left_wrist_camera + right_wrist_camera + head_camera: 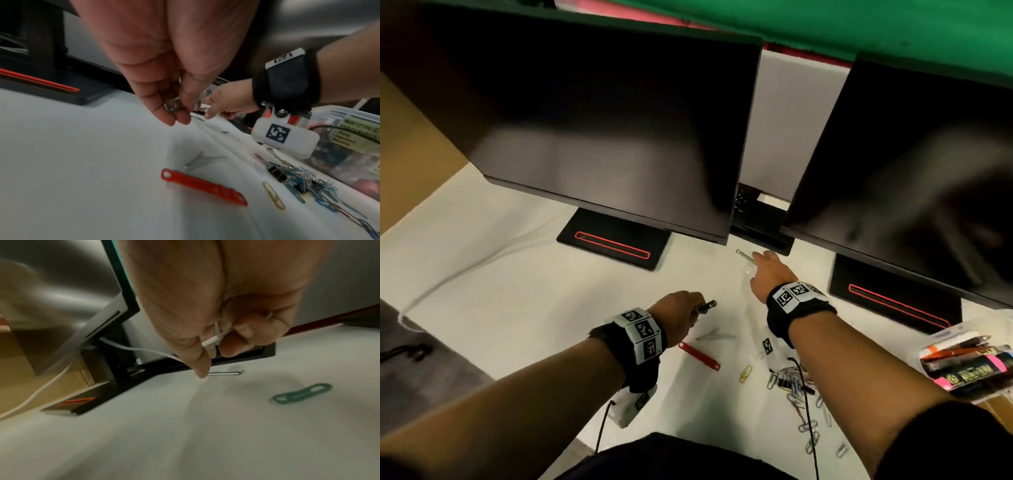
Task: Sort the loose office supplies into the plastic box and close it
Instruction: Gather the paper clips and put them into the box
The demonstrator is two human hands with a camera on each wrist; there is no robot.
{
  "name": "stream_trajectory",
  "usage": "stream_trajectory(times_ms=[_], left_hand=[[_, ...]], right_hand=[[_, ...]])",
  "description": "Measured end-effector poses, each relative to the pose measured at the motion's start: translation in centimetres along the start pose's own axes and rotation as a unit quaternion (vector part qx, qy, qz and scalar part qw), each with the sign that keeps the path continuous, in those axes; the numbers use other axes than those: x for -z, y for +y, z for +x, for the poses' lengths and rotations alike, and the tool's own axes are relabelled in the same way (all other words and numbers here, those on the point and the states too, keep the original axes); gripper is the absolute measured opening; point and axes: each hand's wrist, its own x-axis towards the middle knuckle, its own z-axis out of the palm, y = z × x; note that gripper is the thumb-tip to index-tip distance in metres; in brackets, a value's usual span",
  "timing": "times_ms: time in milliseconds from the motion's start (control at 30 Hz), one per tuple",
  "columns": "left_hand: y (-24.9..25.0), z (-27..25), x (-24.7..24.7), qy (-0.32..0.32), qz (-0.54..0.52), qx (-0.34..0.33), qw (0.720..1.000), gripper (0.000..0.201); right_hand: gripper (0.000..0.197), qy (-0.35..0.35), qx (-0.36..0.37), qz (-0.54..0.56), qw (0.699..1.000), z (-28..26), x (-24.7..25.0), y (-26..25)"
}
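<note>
Left hand [681,308] grips small dark clip [705,306]; right hand [768,274] reaches under monitors [599,130].

An office workstation: two dark flat-panel monitors [599,130] on black stands with red-lined bases [613,245] stand on a white counter [517,291], where coloured paper clips [796,383] lie scattered.

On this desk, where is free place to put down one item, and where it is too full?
Bare white desk lies left of the red strip, before the left monitor base. Crowded: the paper clips by the plastic box.
</note>
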Motion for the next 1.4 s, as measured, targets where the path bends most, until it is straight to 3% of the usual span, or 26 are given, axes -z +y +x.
stream_trajectory(times_ms=[167, 300, 500, 567, 700, 933, 1067, 1133, 1267, 1400], left_hand=[[-1.2, -0.7, 0.0, -0.011, 0.029, 0.027, 0.999, 0.026], [-0.7, -1.0, -1.1, -0.060, 0.073, 0.030, 0.995, 0.030], [0.6, -0.9, -3.6, -0.085, 0.194, -0.072, 0.975, 0.043], [0.4, -0.9, -4.1, -0.097, 0.223, -0.082, 0.966, 0.039], [-0.3, -1.1, -4.6, -0.097, 0.232, -0.052, 0.967, 0.032], [-0.8, -1.5, -4.6, -0.100, 0.219, -0.027, 0.970, 0.028], [-0.7, -1.3, -4.1, -0.043, 0.168, -0.005, 0.985, 0.019], [-0.5, -0.7, -3.9, -0.018, 0.148, -0.001, 0.989, 0.024], [0.5, 1.4, -4.1, -0.032, 0.158, -0.008, 0.987, 0.046], [1.7, 2.9, -4.9, -0.042, 0.227, -0.022, 0.973, 0.035]], right_hand=[[0.044, -0.018, 0.018, -0.083, 0.996, 0.4, -2.0, -0.5], [0.034, -0.015, 0.010, -0.041, 0.999, -1.1, -3.3, 0.1], [0.024, 0.007, 0.025, -0.071, 0.997, -4.9, -3.5, 1.0], [0.026, 0.014, 0.042, -0.055, 0.997, -5.1, -3.5, 0.9], [0.035, 0.006, 0.016, 0.021, 1.000, -4.8, -3.4, 0.4], [0.035, -0.028, -0.003, 0.006, 1.000, -4.8, -2.7, -0.3], [0.028, -0.064, -0.003, 0.010, 0.998, -5.2, -2.3, -0.3], [0.024, -0.034, -0.011, 0.034, 0.999, -5.6, -1.8, -0.2], [0.022, 0.045, -0.024, 0.085, 0.995, -7.0, 1.2, 0.6], [0.024, 0.067, -0.058, 0.095, 0.991, -9.3, 5.6, 2.9]])
